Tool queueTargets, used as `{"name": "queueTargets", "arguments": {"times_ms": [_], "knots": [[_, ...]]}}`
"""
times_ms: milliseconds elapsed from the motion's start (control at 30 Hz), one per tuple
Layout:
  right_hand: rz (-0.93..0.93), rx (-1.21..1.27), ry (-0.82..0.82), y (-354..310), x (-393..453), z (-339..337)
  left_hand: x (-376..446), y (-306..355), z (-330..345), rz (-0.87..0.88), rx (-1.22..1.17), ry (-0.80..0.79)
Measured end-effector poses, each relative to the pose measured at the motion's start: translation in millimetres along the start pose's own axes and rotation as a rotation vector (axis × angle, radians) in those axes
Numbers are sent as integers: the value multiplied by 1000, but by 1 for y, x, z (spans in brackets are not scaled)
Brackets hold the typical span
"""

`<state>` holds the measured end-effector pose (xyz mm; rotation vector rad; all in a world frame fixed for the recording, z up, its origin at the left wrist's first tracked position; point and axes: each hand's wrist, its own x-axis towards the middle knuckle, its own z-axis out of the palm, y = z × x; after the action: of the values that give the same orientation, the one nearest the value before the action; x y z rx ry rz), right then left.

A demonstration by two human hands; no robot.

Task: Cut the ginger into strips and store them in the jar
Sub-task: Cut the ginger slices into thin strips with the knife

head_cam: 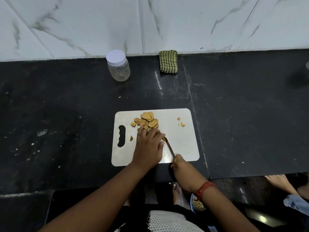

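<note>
L hand [148, 144] pins ginger piece [163, 138] on smooth white cutting board [182, 141]; R hand [179, 163] grips knife [169, 147]. Flat tan ginger slices [148, 120] heaped. Speckled black desk [66, 114], marble wall [100, 25].

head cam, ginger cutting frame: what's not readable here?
- Piece being cut: hidden under the left hand; only a sliver shows by the knife tip.
- Knife handle: covered by the right hand, so its shape is unreadable.
- Jar: lid on; whether it holds anything is unclear through the plastic.
- Object at the right edge: cut off by the frame and blurred.
- Bowl below the counter: mostly hidden by the right forearm.
</note>
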<state>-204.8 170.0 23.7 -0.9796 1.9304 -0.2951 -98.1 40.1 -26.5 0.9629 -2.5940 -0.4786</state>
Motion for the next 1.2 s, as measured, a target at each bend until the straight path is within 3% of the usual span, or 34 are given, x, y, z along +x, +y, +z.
{"name": "queueTargets", "arguments": {"times_ms": [367,1200], "knots": [[-18,-31,14,-9,-9,-6,5,5,2,-94,-25,13],[20,-117,-2,-1,-24,-6,2,5,1,-60,-4,50]]}}
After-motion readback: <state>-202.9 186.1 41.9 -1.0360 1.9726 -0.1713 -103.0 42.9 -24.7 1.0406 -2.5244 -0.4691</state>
